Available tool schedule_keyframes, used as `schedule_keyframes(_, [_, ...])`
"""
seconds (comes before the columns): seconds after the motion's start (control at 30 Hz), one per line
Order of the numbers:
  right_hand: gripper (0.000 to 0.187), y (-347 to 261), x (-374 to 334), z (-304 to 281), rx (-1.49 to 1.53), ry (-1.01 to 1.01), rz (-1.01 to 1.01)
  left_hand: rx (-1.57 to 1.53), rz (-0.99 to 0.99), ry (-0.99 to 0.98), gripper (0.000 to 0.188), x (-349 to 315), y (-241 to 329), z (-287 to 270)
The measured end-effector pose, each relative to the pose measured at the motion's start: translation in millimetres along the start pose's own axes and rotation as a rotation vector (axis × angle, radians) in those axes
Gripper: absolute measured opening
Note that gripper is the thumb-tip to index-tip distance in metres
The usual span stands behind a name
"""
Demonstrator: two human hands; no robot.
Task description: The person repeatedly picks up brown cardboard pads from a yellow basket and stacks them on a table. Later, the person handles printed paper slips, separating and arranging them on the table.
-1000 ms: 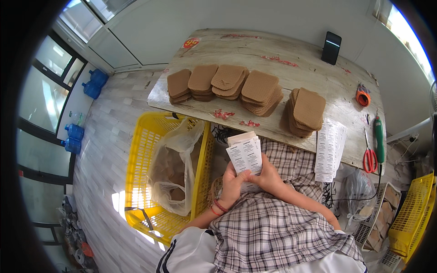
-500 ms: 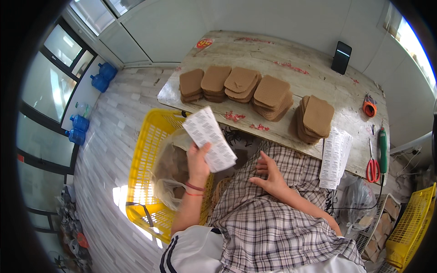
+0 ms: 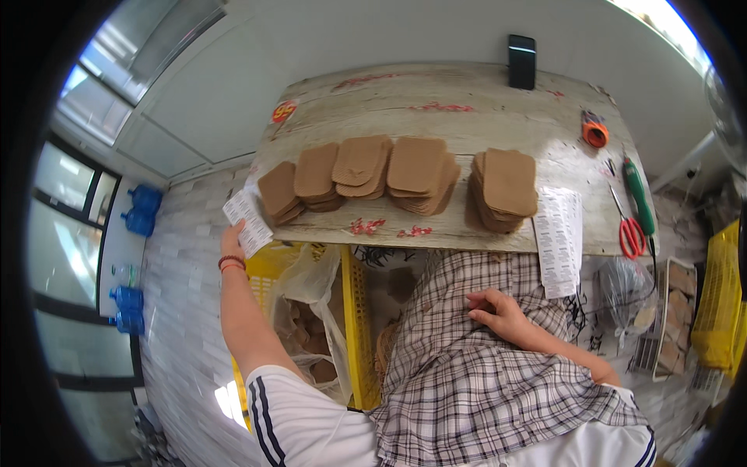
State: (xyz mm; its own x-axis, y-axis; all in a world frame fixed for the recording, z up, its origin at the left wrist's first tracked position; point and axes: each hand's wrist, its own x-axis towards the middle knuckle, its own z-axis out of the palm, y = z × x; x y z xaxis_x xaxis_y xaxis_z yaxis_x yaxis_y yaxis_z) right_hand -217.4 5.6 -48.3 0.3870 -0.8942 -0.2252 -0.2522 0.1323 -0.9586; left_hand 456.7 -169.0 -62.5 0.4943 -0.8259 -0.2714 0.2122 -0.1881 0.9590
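My left hand [image 3: 235,237] grips white printed label sheets [image 3: 250,218] by their lower end, at the table's near left corner. Beside those sheets is the leftmost of several stacks of brown textured pads with rounded corners [image 3: 278,191]. The other stacks run in a row along the near side of the table, the rightmost stack [image 3: 510,183] set a little apart. Over my lap, above the checked apron [image 3: 436,342], my right hand [image 3: 499,310] is open and holds nothing, its fingers loosely bent. More label sheets [image 3: 558,241] hang over the table's front edge.
Below my left arm stands a yellow basket [image 3: 356,327] with a clear bag of brown pieces. On the table's right lie red-handled scissors [image 3: 629,233], a green tool [image 3: 638,194] and an orange tape roll [image 3: 595,134]. A black device [image 3: 522,62] stands at the back.
My left hand has carried the label sheets leftward, from above the basket to the table's left corner. My right hand has come down slightly toward my lap. The view has shifted.
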Motion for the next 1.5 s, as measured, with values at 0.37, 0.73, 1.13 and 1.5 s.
schedule_keyframes(0.37, [0.032, 17, -16, -20, -0.139, 0.000, -0.157, 0.255, 0.657, -0.509, 0.015, -306, 44, 311])
schedule_keyframes(0.73, [0.029, 11, -42, -34, -0.276, -0.050, -0.319, 0.123, 0.500, -2.097, 0.056, -594, 27, 468])
schedule_keyframes(1.13, [0.027, -20, -41, -47, -0.618, 0.203, -0.741, -0.411, 1.049, -2.146, 0.027, -660, 92, 448])
schedule_keyframes(1.5, [0.068, 20, -18, -142, -0.598, 1.056, -0.067, -0.615, 1.153, -1.858, 0.019, -640, 110, 449])
